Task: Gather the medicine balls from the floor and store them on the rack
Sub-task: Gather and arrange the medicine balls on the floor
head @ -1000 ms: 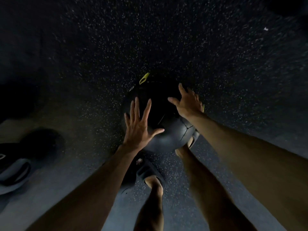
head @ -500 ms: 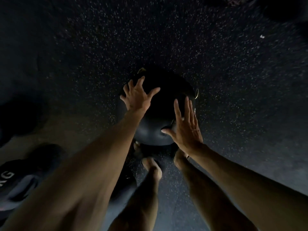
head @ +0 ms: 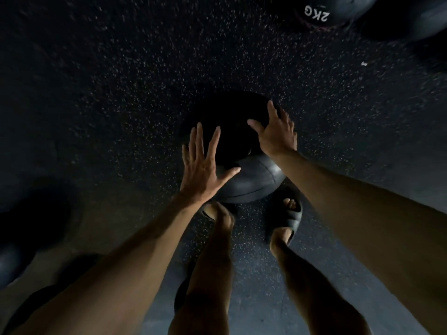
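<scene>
A dark medicine ball [head: 244, 180] is seen on the speckled floor [head: 121, 93], just ahead of two sandalled feet [head: 287, 215]. Both arms are stretched down to it. The left hand [head: 205, 168] is laid at the ball's 8 o'clock side, fingers straight and splayed. The right hand [head: 275, 135] is spread over its 2 o'clock side. The hands are kept apart, curled round nothing. A second ball marked 2KG [head: 319, 15] lies at 1 o'clock.

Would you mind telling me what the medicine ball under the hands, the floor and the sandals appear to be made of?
The medicine ball looks like rubber or synthetic leather: dull sheen, seamed panels on its lit lower part. The floor is probably rubber matting: matte dark with pale flecks. The sandals seem moulded foam or rubber, smooth, matte; dim light leaves this open.
</scene>
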Available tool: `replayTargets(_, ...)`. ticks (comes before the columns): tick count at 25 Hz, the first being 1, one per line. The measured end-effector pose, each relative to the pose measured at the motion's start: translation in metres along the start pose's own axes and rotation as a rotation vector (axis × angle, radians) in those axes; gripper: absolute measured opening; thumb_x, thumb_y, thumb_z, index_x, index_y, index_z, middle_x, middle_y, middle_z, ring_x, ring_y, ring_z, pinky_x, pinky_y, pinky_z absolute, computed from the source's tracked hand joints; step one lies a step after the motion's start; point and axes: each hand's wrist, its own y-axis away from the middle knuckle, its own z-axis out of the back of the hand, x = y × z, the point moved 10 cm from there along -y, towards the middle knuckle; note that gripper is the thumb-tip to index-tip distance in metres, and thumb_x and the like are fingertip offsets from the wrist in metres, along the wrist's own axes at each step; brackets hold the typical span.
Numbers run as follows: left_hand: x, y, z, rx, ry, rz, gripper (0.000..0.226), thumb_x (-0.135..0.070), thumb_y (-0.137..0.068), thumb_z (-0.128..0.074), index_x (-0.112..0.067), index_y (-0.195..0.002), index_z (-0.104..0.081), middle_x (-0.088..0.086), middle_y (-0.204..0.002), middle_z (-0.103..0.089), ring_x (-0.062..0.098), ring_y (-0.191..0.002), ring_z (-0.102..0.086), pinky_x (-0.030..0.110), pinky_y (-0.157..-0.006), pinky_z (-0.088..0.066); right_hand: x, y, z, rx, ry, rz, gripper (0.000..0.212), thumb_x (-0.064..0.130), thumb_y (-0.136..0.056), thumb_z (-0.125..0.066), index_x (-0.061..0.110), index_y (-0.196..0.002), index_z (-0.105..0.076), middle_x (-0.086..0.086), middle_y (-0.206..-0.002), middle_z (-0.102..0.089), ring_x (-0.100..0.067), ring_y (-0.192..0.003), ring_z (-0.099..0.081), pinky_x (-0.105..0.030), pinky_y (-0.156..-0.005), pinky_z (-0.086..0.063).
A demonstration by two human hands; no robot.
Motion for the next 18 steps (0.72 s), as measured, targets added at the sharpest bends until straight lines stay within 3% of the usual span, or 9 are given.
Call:
replayTargets(2, 0.008, -0.02, 0.01, 0.049, -0.025, 0.057, 0.102, -0.081, -0.079, -0.049, -0.038, -0.158, -0.001, 0.017, -0.166, 0.003, 0.038, -0.153, -0.002, 0.061, -0.116, -0.022, 0.016, -0.016, 0.014, -0.059, -0.082, -0.068, 0.073, 0.065, -0.096, -0.042, 0.026, -0.156, -0.028, -0.014, -0.157, -0.033, -0.036, -0.144, -0.028, -0.053, -0.116, -0.028)
replayTargets(5, 0.011, -0.064, 0.03, 0.096, -0.01, 0.177, 0.097, -0.077, -0.08, -0.053, -0.046, -0.156, -0.002, 0.018, -0.166, -0.001, 0.042, -0.151, -0.007, 0.063, -0.11, -0.03, 0.042, -0.006, 0.034, -0.149, -0.051, 0.069, 0.068, 0.06, -0.097, -0.043, 0.02, -0.151, -0.035, -0.016, -0.151, -0.038, -0.035, -0.14, -0.033, -0.052, -0.114, -0.033)
replayTargets(8, 0.011, -0.107, 0.05, 0.059, 0.101, 0.321, 0.084, -0.071, -0.086, -0.053, -0.045, -0.156, -0.014, 0.015, -0.164, -0.011, 0.04, -0.149, -0.014, 0.065, -0.108, -0.03, 0.043, 0.039, 0.032, -0.144, 0.076, 0.229, 0.084, 0.068, -0.093, -0.045, 0.026, -0.159, -0.013, -0.015, -0.165, -0.013, -0.032, -0.152, -0.013, -0.052, -0.119, -0.023)
replayTargets(11, 0.014, -0.156, 0.076, 0.026, 0.173, 0.466, 0.067, -0.06, -0.093, -0.051, -0.036, -0.153, -0.03, 0.014, -0.156, -0.028, 0.036, -0.143, -0.027, 0.061, -0.107, -0.032, 0.041, 0.044, 0.023, -0.051, 0.07, 0.233, 0.101, 0.072, -0.088, -0.051, 0.036, -0.158, 0.011, -0.011, -0.167, 0.013, -0.03, -0.154, 0.011, -0.055, -0.122, -0.013)
replayTargets(15, 0.008, -0.196, 0.107, -0.07, 0.158, 0.35, 0.059, -0.052, -0.099, -0.046, -0.026, -0.151, -0.036, 0.013, -0.153, -0.036, 0.034, -0.14, -0.033, 0.056, -0.108, -0.034, 0.089, -0.032, 0.056, -0.038, 0.053, 0.22, 0.095, 0.074, -0.089, -0.044, 0.037, -0.158, 0.01, -0.011, -0.167, 0.012, -0.034, -0.153, 0.011, -0.057, -0.122, -0.011)
replayTargets(18, -0.001, -0.183, 0.117, -0.122, 0.096, 0.202, 0.072, -0.061, -0.097, -0.044, -0.028, -0.157, -0.023, 0.016, -0.163, -0.019, 0.035, -0.149, -0.019, 0.057, -0.116, -0.025, 0.128, -0.104, 0.086, -0.017, 0.024, 0.157, 0.087, 0.074, -0.092, -0.036, 0.033, -0.16, 0.0, -0.011, -0.168, 0.003, -0.033, -0.154, 0.004, -0.054, -0.123, -0.008)
